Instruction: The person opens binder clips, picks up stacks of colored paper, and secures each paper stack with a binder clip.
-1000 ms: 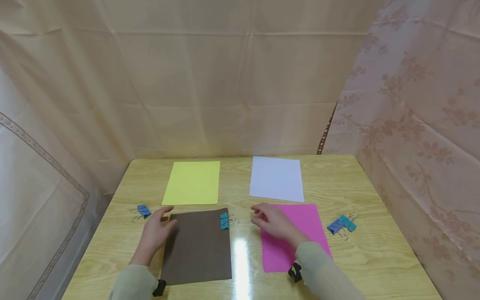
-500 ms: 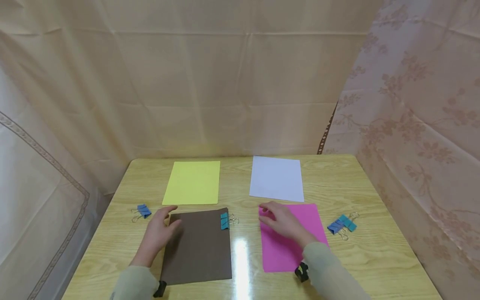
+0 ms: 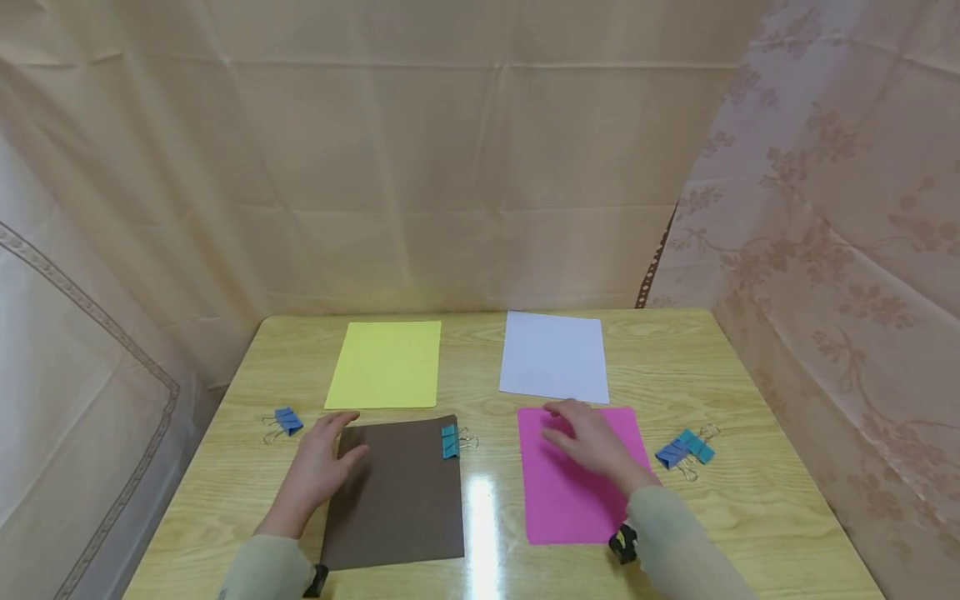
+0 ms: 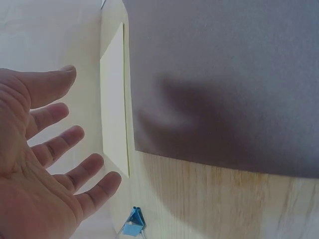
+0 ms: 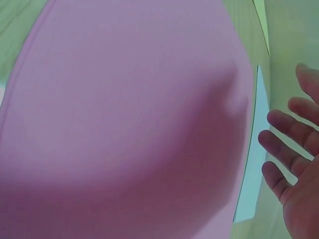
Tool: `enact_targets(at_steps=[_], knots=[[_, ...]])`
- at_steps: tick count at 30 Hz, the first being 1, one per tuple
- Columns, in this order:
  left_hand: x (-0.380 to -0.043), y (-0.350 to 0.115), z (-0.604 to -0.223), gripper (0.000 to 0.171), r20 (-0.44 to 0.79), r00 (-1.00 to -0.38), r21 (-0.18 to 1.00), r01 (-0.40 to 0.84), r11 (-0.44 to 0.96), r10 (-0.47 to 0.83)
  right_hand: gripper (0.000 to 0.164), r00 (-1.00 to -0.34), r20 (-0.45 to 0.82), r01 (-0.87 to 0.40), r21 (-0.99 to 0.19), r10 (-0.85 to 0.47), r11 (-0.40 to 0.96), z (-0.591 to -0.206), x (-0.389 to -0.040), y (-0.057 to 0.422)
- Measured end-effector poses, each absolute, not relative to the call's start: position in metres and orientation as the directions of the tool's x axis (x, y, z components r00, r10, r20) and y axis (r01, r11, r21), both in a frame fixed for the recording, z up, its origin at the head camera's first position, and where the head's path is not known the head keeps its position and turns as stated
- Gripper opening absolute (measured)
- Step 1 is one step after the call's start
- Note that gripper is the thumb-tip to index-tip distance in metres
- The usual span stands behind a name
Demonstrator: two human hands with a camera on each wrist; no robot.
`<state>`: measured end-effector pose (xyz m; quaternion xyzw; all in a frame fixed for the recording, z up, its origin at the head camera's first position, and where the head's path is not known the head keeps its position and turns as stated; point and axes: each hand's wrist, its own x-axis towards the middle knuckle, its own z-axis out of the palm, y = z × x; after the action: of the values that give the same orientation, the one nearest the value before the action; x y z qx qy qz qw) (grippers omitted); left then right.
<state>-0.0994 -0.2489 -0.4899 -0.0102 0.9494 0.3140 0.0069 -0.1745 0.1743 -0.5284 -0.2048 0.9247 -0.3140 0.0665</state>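
My left hand [image 3: 320,467] hovers over the left edge of a dark brown sheet of paper [image 3: 408,500], fingers relaxed and holding nothing; its shadow falls on the sheet in the left wrist view. A teal binder clip [image 3: 449,442] grips that sheet near its upper right corner. Over a bright pink sheet [image 3: 558,508] floats my right hand [image 3: 596,442], palm bare and fingers loosely spread in the right wrist view. Right of the pink sheet, a purple-blue binder clip [image 3: 672,454] and a teal binder clip [image 3: 697,447] lie against each other.
A yellow sheet [image 3: 386,365] and a white sheet [image 3: 555,357] lie at the back of the wooden table [image 3: 750,517]. One blue binder clip [image 3: 288,421] rests at the left, beside the left hand. Cloth curtains [image 3: 450,167] hang behind and along both sides.
My right hand has moved rightward, from the pink sheet's left edge to over its upper middle. The left hand has shifted slightly right. Sheets and clips stay in place.
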Motion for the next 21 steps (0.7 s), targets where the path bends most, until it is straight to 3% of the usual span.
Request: enact_targets(at_steps=[21], knots=[[-0.093, -0.262, -0.483, 0.059, -0.018, -0.999, 0.51, -0.035, 0.86, -0.03, 0.052, -0.945, 0.078, -0.316, -0.474, -0.318, 0.822, -0.538, -0.174, 0.215]])
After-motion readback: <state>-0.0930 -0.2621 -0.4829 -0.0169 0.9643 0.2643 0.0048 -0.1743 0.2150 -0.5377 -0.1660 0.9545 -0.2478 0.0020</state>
